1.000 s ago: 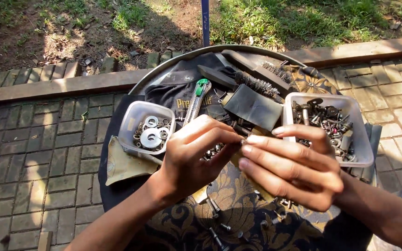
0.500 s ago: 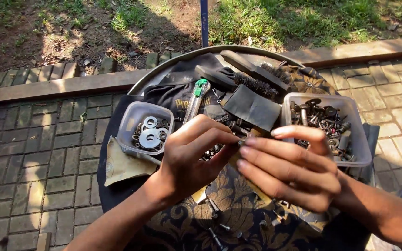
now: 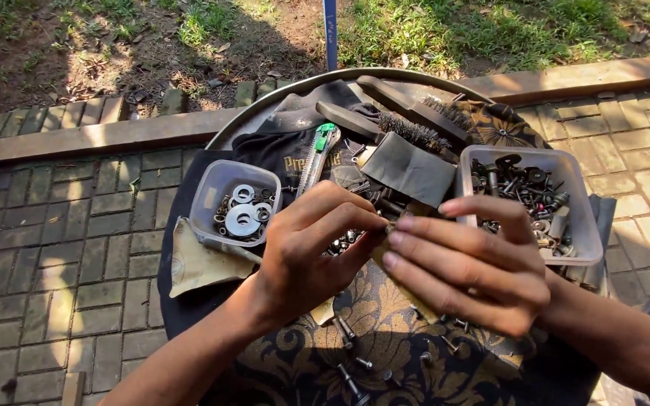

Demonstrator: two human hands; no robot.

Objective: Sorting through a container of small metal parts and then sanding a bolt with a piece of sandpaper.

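Observation:
My left hand (image 3: 302, 256) and my right hand (image 3: 468, 263) meet fingertip to fingertip over the middle of a round tray (image 3: 265, 105). Between them they pinch a small metal part (image 3: 389, 223), mostly hidden by the fingers. My left thumb and forefinger close on it from the left. My right fingers lie stretched along it from the right. A tan sheet (image 3: 323, 310) shows under the hands. Loose bolts (image 3: 351, 383) lie on the dark gold-patterned cloth (image 3: 385, 346) below them.
A clear tub of washers (image 3: 235, 203) stands left of my hands, a clear tub of bolts and screws (image 3: 528, 195) right. Behind lie wire brushes (image 3: 415, 131), a green-tipped knife (image 3: 317, 154) and a black cloth (image 3: 287, 143). Sandpaper (image 3: 197, 263) lies left. Brick paving surrounds the tray.
Both hands stay pressed together on the small part; the fingers shift only slightly. The view has drifted a little.

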